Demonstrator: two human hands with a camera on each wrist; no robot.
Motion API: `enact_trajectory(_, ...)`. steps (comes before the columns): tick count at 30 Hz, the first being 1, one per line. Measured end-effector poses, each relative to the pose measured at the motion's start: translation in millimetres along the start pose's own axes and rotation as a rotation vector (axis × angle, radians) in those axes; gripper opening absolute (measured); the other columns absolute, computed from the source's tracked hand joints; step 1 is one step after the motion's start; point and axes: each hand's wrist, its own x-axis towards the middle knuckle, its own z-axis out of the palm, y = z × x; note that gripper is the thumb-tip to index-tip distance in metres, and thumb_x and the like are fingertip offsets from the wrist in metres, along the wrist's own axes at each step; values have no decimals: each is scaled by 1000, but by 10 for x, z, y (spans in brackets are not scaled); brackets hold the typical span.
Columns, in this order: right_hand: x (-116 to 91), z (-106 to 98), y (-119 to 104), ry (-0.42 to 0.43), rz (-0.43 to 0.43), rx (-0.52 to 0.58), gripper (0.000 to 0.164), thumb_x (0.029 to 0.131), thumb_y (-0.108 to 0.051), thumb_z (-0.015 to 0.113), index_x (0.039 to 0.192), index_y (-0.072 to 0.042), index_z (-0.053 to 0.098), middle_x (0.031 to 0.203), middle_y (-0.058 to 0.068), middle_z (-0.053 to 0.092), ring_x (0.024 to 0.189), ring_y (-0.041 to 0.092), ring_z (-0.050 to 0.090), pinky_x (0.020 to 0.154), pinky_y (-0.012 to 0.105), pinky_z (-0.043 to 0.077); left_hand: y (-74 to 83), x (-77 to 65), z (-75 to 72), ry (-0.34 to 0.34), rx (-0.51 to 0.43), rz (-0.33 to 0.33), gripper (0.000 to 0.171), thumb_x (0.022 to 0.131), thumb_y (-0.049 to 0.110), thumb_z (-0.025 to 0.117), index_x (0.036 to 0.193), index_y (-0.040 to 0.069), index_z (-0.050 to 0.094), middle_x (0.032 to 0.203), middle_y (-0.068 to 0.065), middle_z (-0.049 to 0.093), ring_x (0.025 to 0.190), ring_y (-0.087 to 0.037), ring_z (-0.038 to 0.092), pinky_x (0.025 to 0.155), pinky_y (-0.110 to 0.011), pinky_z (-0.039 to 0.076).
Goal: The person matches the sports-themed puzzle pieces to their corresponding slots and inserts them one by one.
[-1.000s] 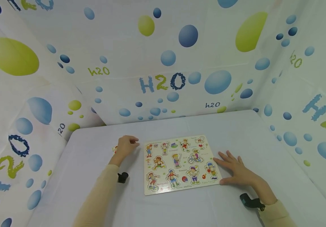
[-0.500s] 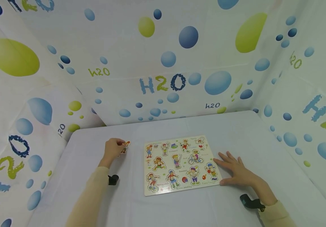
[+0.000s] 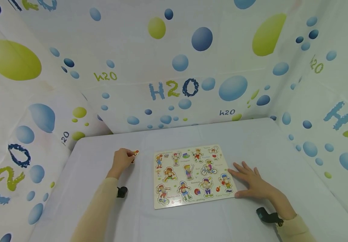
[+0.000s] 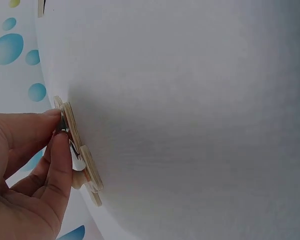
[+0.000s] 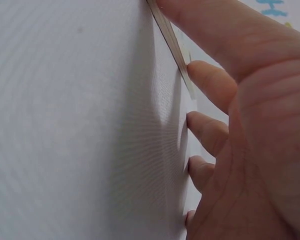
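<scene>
A wooden knob puzzle board (image 3: 196, 179) with printed sports figures lies on the table, its figure pieces lying across it. To the left of it, my left hand (image 3: 122, 160) pinches a small loose puzzle piece (image 3: 136, 153) between thumb and fingertips, partly covering it. In the left wrist view the fingertips meet at a knob on the wooden piece (image 4: 71, 120), and a second wooden piece (image 4: 92, 170) with a pale knob sits right beside it, close to the tabletop. My right hand (image 3: 254, 181) rests spread on the table, thumb and index fingertip touching the board's right edge.
A white cloth covers the table (image 3: 137, 222). White curtains (image 3: 128, 50) printed with blue and green drops stand behind and at both sides. Each wrist wears a dark camera, such as the right wrist camera (image 3: 267, 215).
My left hand has moved left, away from the board's side, onto the loose puzzle piece and now pinches it. The right hand and the board have stayed in place.
</scene>
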Motion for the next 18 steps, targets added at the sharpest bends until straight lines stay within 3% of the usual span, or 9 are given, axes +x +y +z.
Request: enact_trajectory(18,3,-6,1,-24,23,-7,90,71,-55,78,146,-19,46,159,22,24,145,54,3,106,77,-4,-16,-12,9,25,-40,42,11,85,-2,66,90,-10,73,79,-21,72,63,-19,67,53,-25,49)
